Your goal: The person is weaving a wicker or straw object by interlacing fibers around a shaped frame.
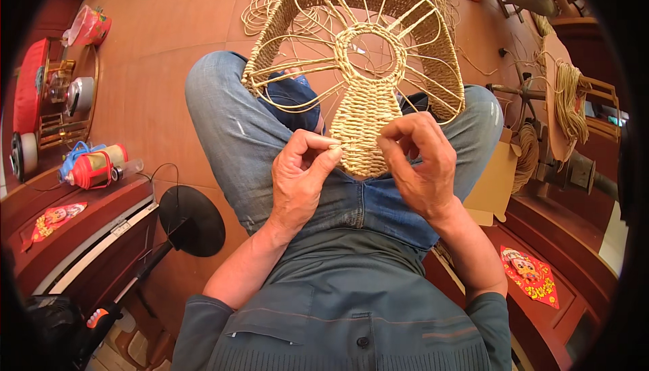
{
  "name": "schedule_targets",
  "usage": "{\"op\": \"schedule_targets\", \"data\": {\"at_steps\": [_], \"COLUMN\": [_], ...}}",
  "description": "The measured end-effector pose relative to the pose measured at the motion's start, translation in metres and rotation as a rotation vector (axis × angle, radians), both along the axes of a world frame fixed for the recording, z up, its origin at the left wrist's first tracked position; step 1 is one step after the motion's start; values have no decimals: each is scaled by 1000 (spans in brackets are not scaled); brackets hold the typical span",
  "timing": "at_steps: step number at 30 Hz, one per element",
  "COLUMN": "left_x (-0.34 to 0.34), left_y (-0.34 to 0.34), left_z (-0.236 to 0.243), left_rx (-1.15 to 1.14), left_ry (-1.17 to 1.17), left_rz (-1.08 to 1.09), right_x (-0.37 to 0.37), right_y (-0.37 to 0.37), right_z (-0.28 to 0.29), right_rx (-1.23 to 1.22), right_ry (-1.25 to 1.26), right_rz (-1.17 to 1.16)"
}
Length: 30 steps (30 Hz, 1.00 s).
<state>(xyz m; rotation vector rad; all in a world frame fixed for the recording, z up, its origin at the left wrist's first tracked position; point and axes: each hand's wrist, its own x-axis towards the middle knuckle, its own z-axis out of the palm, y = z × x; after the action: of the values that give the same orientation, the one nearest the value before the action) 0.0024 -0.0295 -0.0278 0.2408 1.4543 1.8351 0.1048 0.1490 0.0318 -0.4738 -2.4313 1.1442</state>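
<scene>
Red wood formed a bench [101, 214] at left, a flask [98, 168] lying on its far end. The left hand [301, 171] pressed thumb and forefinger together at the left edge of the woven piece's central panel [365, 124], between two denim knees [220, 94]. At its right edge, the right hand [424, 161] curled, thumb near forefinger; whether either pinched a strand could not be told. Cord [571, 104] lay farther right.

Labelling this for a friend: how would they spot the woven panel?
Find the big woven frame over the jeans. From its inner ring, the woven panel runs down between left hand and right hand. Unlike the hollow ring, it's solid and tongue-shaped.
</scene>
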Motion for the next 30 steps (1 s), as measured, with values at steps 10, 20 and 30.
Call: {"op": "schedule_targets", "data": {"at_steps": [10,20,30], "left_x": [-1,-22,-53], "left_y": [-4,-12,-29], "left_z": [-3,10,21], "left_rx": [162,-18,324], "left_ry": [-401,21,-520], "left_rz": [-20,-398,-224], "right_x": [31,41,51], "right_y": [-9,3,-7], "right_z": [-24,-34,-49], "right_rx": [-223,-799,-1029], "right_ry": [100,207,4], "right_rz": [-227,-369,-361]}}
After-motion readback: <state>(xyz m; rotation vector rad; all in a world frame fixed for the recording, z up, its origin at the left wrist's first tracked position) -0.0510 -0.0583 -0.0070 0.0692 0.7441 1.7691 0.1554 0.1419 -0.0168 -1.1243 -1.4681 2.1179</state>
